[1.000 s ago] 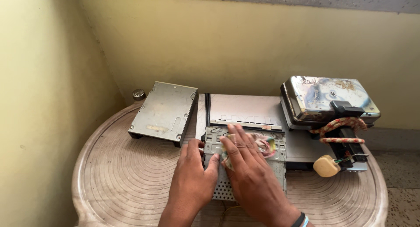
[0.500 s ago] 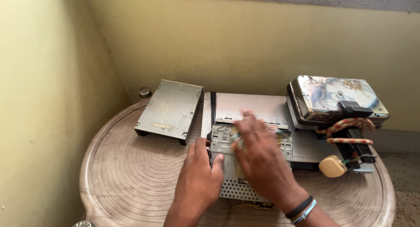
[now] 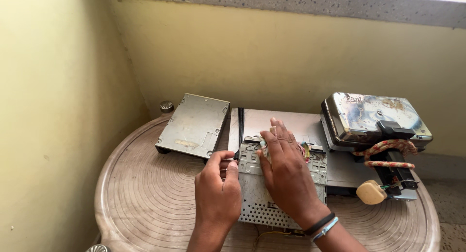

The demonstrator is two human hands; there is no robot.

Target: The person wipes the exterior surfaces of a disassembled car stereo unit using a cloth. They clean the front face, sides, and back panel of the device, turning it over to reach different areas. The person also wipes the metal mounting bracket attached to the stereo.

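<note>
A perforated grey metal car-stereo chassis point(image 3: 272, 208) lies on a round ribbed table point(image 3: 145, 193). My left hand point(image 3: 217, 189) grips the chassis at its left edge. Flat on top of the chassis lies my right hand point(image 3: 286, 172), pressing a small multicoloured cloth point(image 3: 264, 145) against its far end. A black band and a blue band circle my right wrist. Yellow wire shows under the near edge of the chassis.
A grey metal drive box point(image 3: 194, 126) sits at the back left. A flat silver player point(image 3: 291, 123) lies behind the chassis. At the right a stained sandwich maker point(image 3: 374, 116) has a rope cord point(image 3: 386, 150) and a cream plug point(image 3: 371, 192). Yellow walls enclose the corner.
My right hand has slid the cloth away from me toward the far end of the chassis. My left hand has kept hold of the left edge. The view shifted slightly.
</note>
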